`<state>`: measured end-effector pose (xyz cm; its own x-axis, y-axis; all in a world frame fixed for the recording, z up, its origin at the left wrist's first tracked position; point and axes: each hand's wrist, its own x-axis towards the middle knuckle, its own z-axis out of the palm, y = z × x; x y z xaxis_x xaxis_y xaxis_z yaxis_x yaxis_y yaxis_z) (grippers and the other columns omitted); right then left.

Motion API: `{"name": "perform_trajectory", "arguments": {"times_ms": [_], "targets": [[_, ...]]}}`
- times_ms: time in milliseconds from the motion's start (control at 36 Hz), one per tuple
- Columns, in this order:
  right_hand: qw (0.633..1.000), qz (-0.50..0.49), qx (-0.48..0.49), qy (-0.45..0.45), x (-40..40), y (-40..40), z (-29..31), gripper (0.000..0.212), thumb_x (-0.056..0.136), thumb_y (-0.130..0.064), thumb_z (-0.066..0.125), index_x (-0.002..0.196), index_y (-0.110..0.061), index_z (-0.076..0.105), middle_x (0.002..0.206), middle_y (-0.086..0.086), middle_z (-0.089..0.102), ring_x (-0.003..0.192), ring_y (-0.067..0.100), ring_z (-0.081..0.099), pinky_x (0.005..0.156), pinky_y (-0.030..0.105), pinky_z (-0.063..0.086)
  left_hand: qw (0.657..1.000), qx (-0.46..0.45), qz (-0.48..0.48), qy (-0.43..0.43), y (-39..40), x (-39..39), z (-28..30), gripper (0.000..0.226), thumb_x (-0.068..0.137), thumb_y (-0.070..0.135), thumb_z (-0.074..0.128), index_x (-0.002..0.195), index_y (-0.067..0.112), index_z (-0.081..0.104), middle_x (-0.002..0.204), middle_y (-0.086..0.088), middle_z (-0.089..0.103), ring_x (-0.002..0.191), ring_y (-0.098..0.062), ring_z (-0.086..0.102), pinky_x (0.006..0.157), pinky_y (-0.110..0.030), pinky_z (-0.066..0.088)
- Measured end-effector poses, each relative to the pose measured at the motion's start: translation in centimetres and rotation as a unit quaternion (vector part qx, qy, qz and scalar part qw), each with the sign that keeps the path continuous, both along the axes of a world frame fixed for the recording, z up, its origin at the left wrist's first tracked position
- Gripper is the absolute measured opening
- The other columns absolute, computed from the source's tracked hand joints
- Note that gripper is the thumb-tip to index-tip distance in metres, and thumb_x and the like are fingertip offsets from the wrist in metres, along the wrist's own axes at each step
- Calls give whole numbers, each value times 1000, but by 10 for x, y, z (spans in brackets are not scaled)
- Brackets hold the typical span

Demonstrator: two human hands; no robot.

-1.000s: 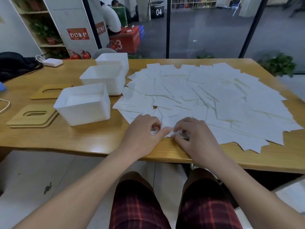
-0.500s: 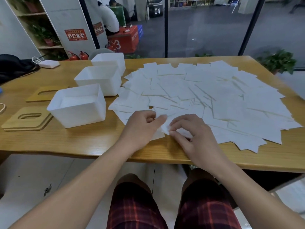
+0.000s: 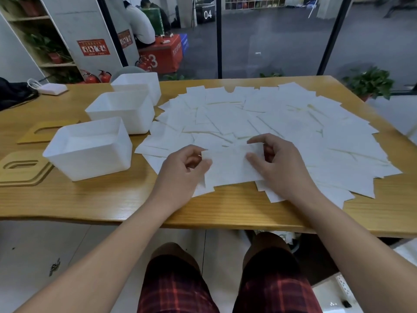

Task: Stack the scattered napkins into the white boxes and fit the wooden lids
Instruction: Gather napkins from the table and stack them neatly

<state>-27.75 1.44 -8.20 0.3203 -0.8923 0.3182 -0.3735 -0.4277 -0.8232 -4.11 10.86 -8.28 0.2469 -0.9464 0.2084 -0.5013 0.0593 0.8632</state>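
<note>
Several white napkins [image 3: 266, 118] lie scattered over the right half of the wooden table [image 3: 90, 199]. Both hands hold one napkin [image 3: 228, 168] lifted slightly near the front edge. My left hand [image 3: 182, 170] pinches its left edge, and my right hand [image 3: 279, 163] pinches its right edge. Three white boxes stand in a row at the left: the near box [image 3: 90, 150], the middle box [image 3: 121, 111] and the far box [image 3: 137, 83]. Wooden lids with slots lie left of them, a stack [image 3: 22, 170] at the front and one lid [image 3: 42, 132] behind.
A white charger with cable [image 3: 53, 88] and a dark bag [image 3: 13, 93] sit at the table's far left. Potted plants, a shelf, fire extinguishers and seated people are beyond the table. My knees in plaid shorts are under the front edge.
Both hands moved from the table's front edge up and apart. They now hold one napkin stretched between them, lifted off the pile.
</note>
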Motion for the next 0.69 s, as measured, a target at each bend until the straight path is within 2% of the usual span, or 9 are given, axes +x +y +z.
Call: {"name": "perform_trajectory", "arguments": {"times_ms": [28,83,139,194,333,417,500,583,694], "targets": [[1000,-15,2,12,2,-1,-3,21,100,-23,75,120,-29,72,69,-18,63,61,0,62,57,12,44,998,18,9,-53,1,1,0,22,99,45,76,118,35,71,102,13,75,100,-5,69,87,-35,57],[999,-36,0,37,3,-2,-10,22,101,-22,74,122,-26,70,65,-14,60,53,1,63,52,13,47,984,60,1,-167,7,2,0,40,90,62,78,119,38,62,109,20,65,104,4,60,83,-22,50],[997,-44,-10,55,4,1,-14,23,102,-23,72,124,-27,68,60,-8,61,49,8,65,49,20,52,968,91,-22,-233,13,6,-4,56,82,74,78,120,40,56,115,23,56,110,3,52,88,-19,46],[996,-43,-16,72,5,2,-17,24,103,-23,71,126,-28,65,57,-5,60,46,11,65,45,19,47,962,95,-29,-254,17,10,-7,56,83,75,77,120,40,55,116,24,52,113,2,48,91,-18,43],[992,-54,-43,103,4,2,-19,31,101,-26,73,131,-28,65,72,-13,57,64,4,60,65,19,42,964,66,-34,-257,22,20,-9,26,98,58,71,114,40,61,114,25,55,114,2,51,91,-17,42],[991,-62,-54,103,2,1,-20,39,99,-28,75,137,-24,65,105,-18,64,81,-5,54,83,20,43,964,45,-24,-260,23,22,-13,16,102,50,69,111,38,65,110,24,57,111,0,54,87,-16,42],[988,-65,-80,117,2,2,-20,40,99,-29,75,137,-22,65,131,-10,62,110,4,58,98,24,46,963,21,-3,-269,26,22,-16,7,102,41,70,104,36,65,103,22,59,106,-3,55,84,-18,43],[985,-57,-100,128,3,1,-21,32,98,-31,74,128,-22,70,134,-9,61,128,12,54,103,18,38,969,10,20,-245,30,20,-16,8,103,31,69,99,36,65,99,20,64,102,-4,59,82,-20,47],[987,-30,-113,109,2,4,-22,26,97,-33,77,122,-26,73,131,-13,63,129,10,54,111,38,42,986,-35,58,-151,36,16,-10,9,105,23,68,97,28,66,90,12,68,89,-12,65,68,-21,49]]}}
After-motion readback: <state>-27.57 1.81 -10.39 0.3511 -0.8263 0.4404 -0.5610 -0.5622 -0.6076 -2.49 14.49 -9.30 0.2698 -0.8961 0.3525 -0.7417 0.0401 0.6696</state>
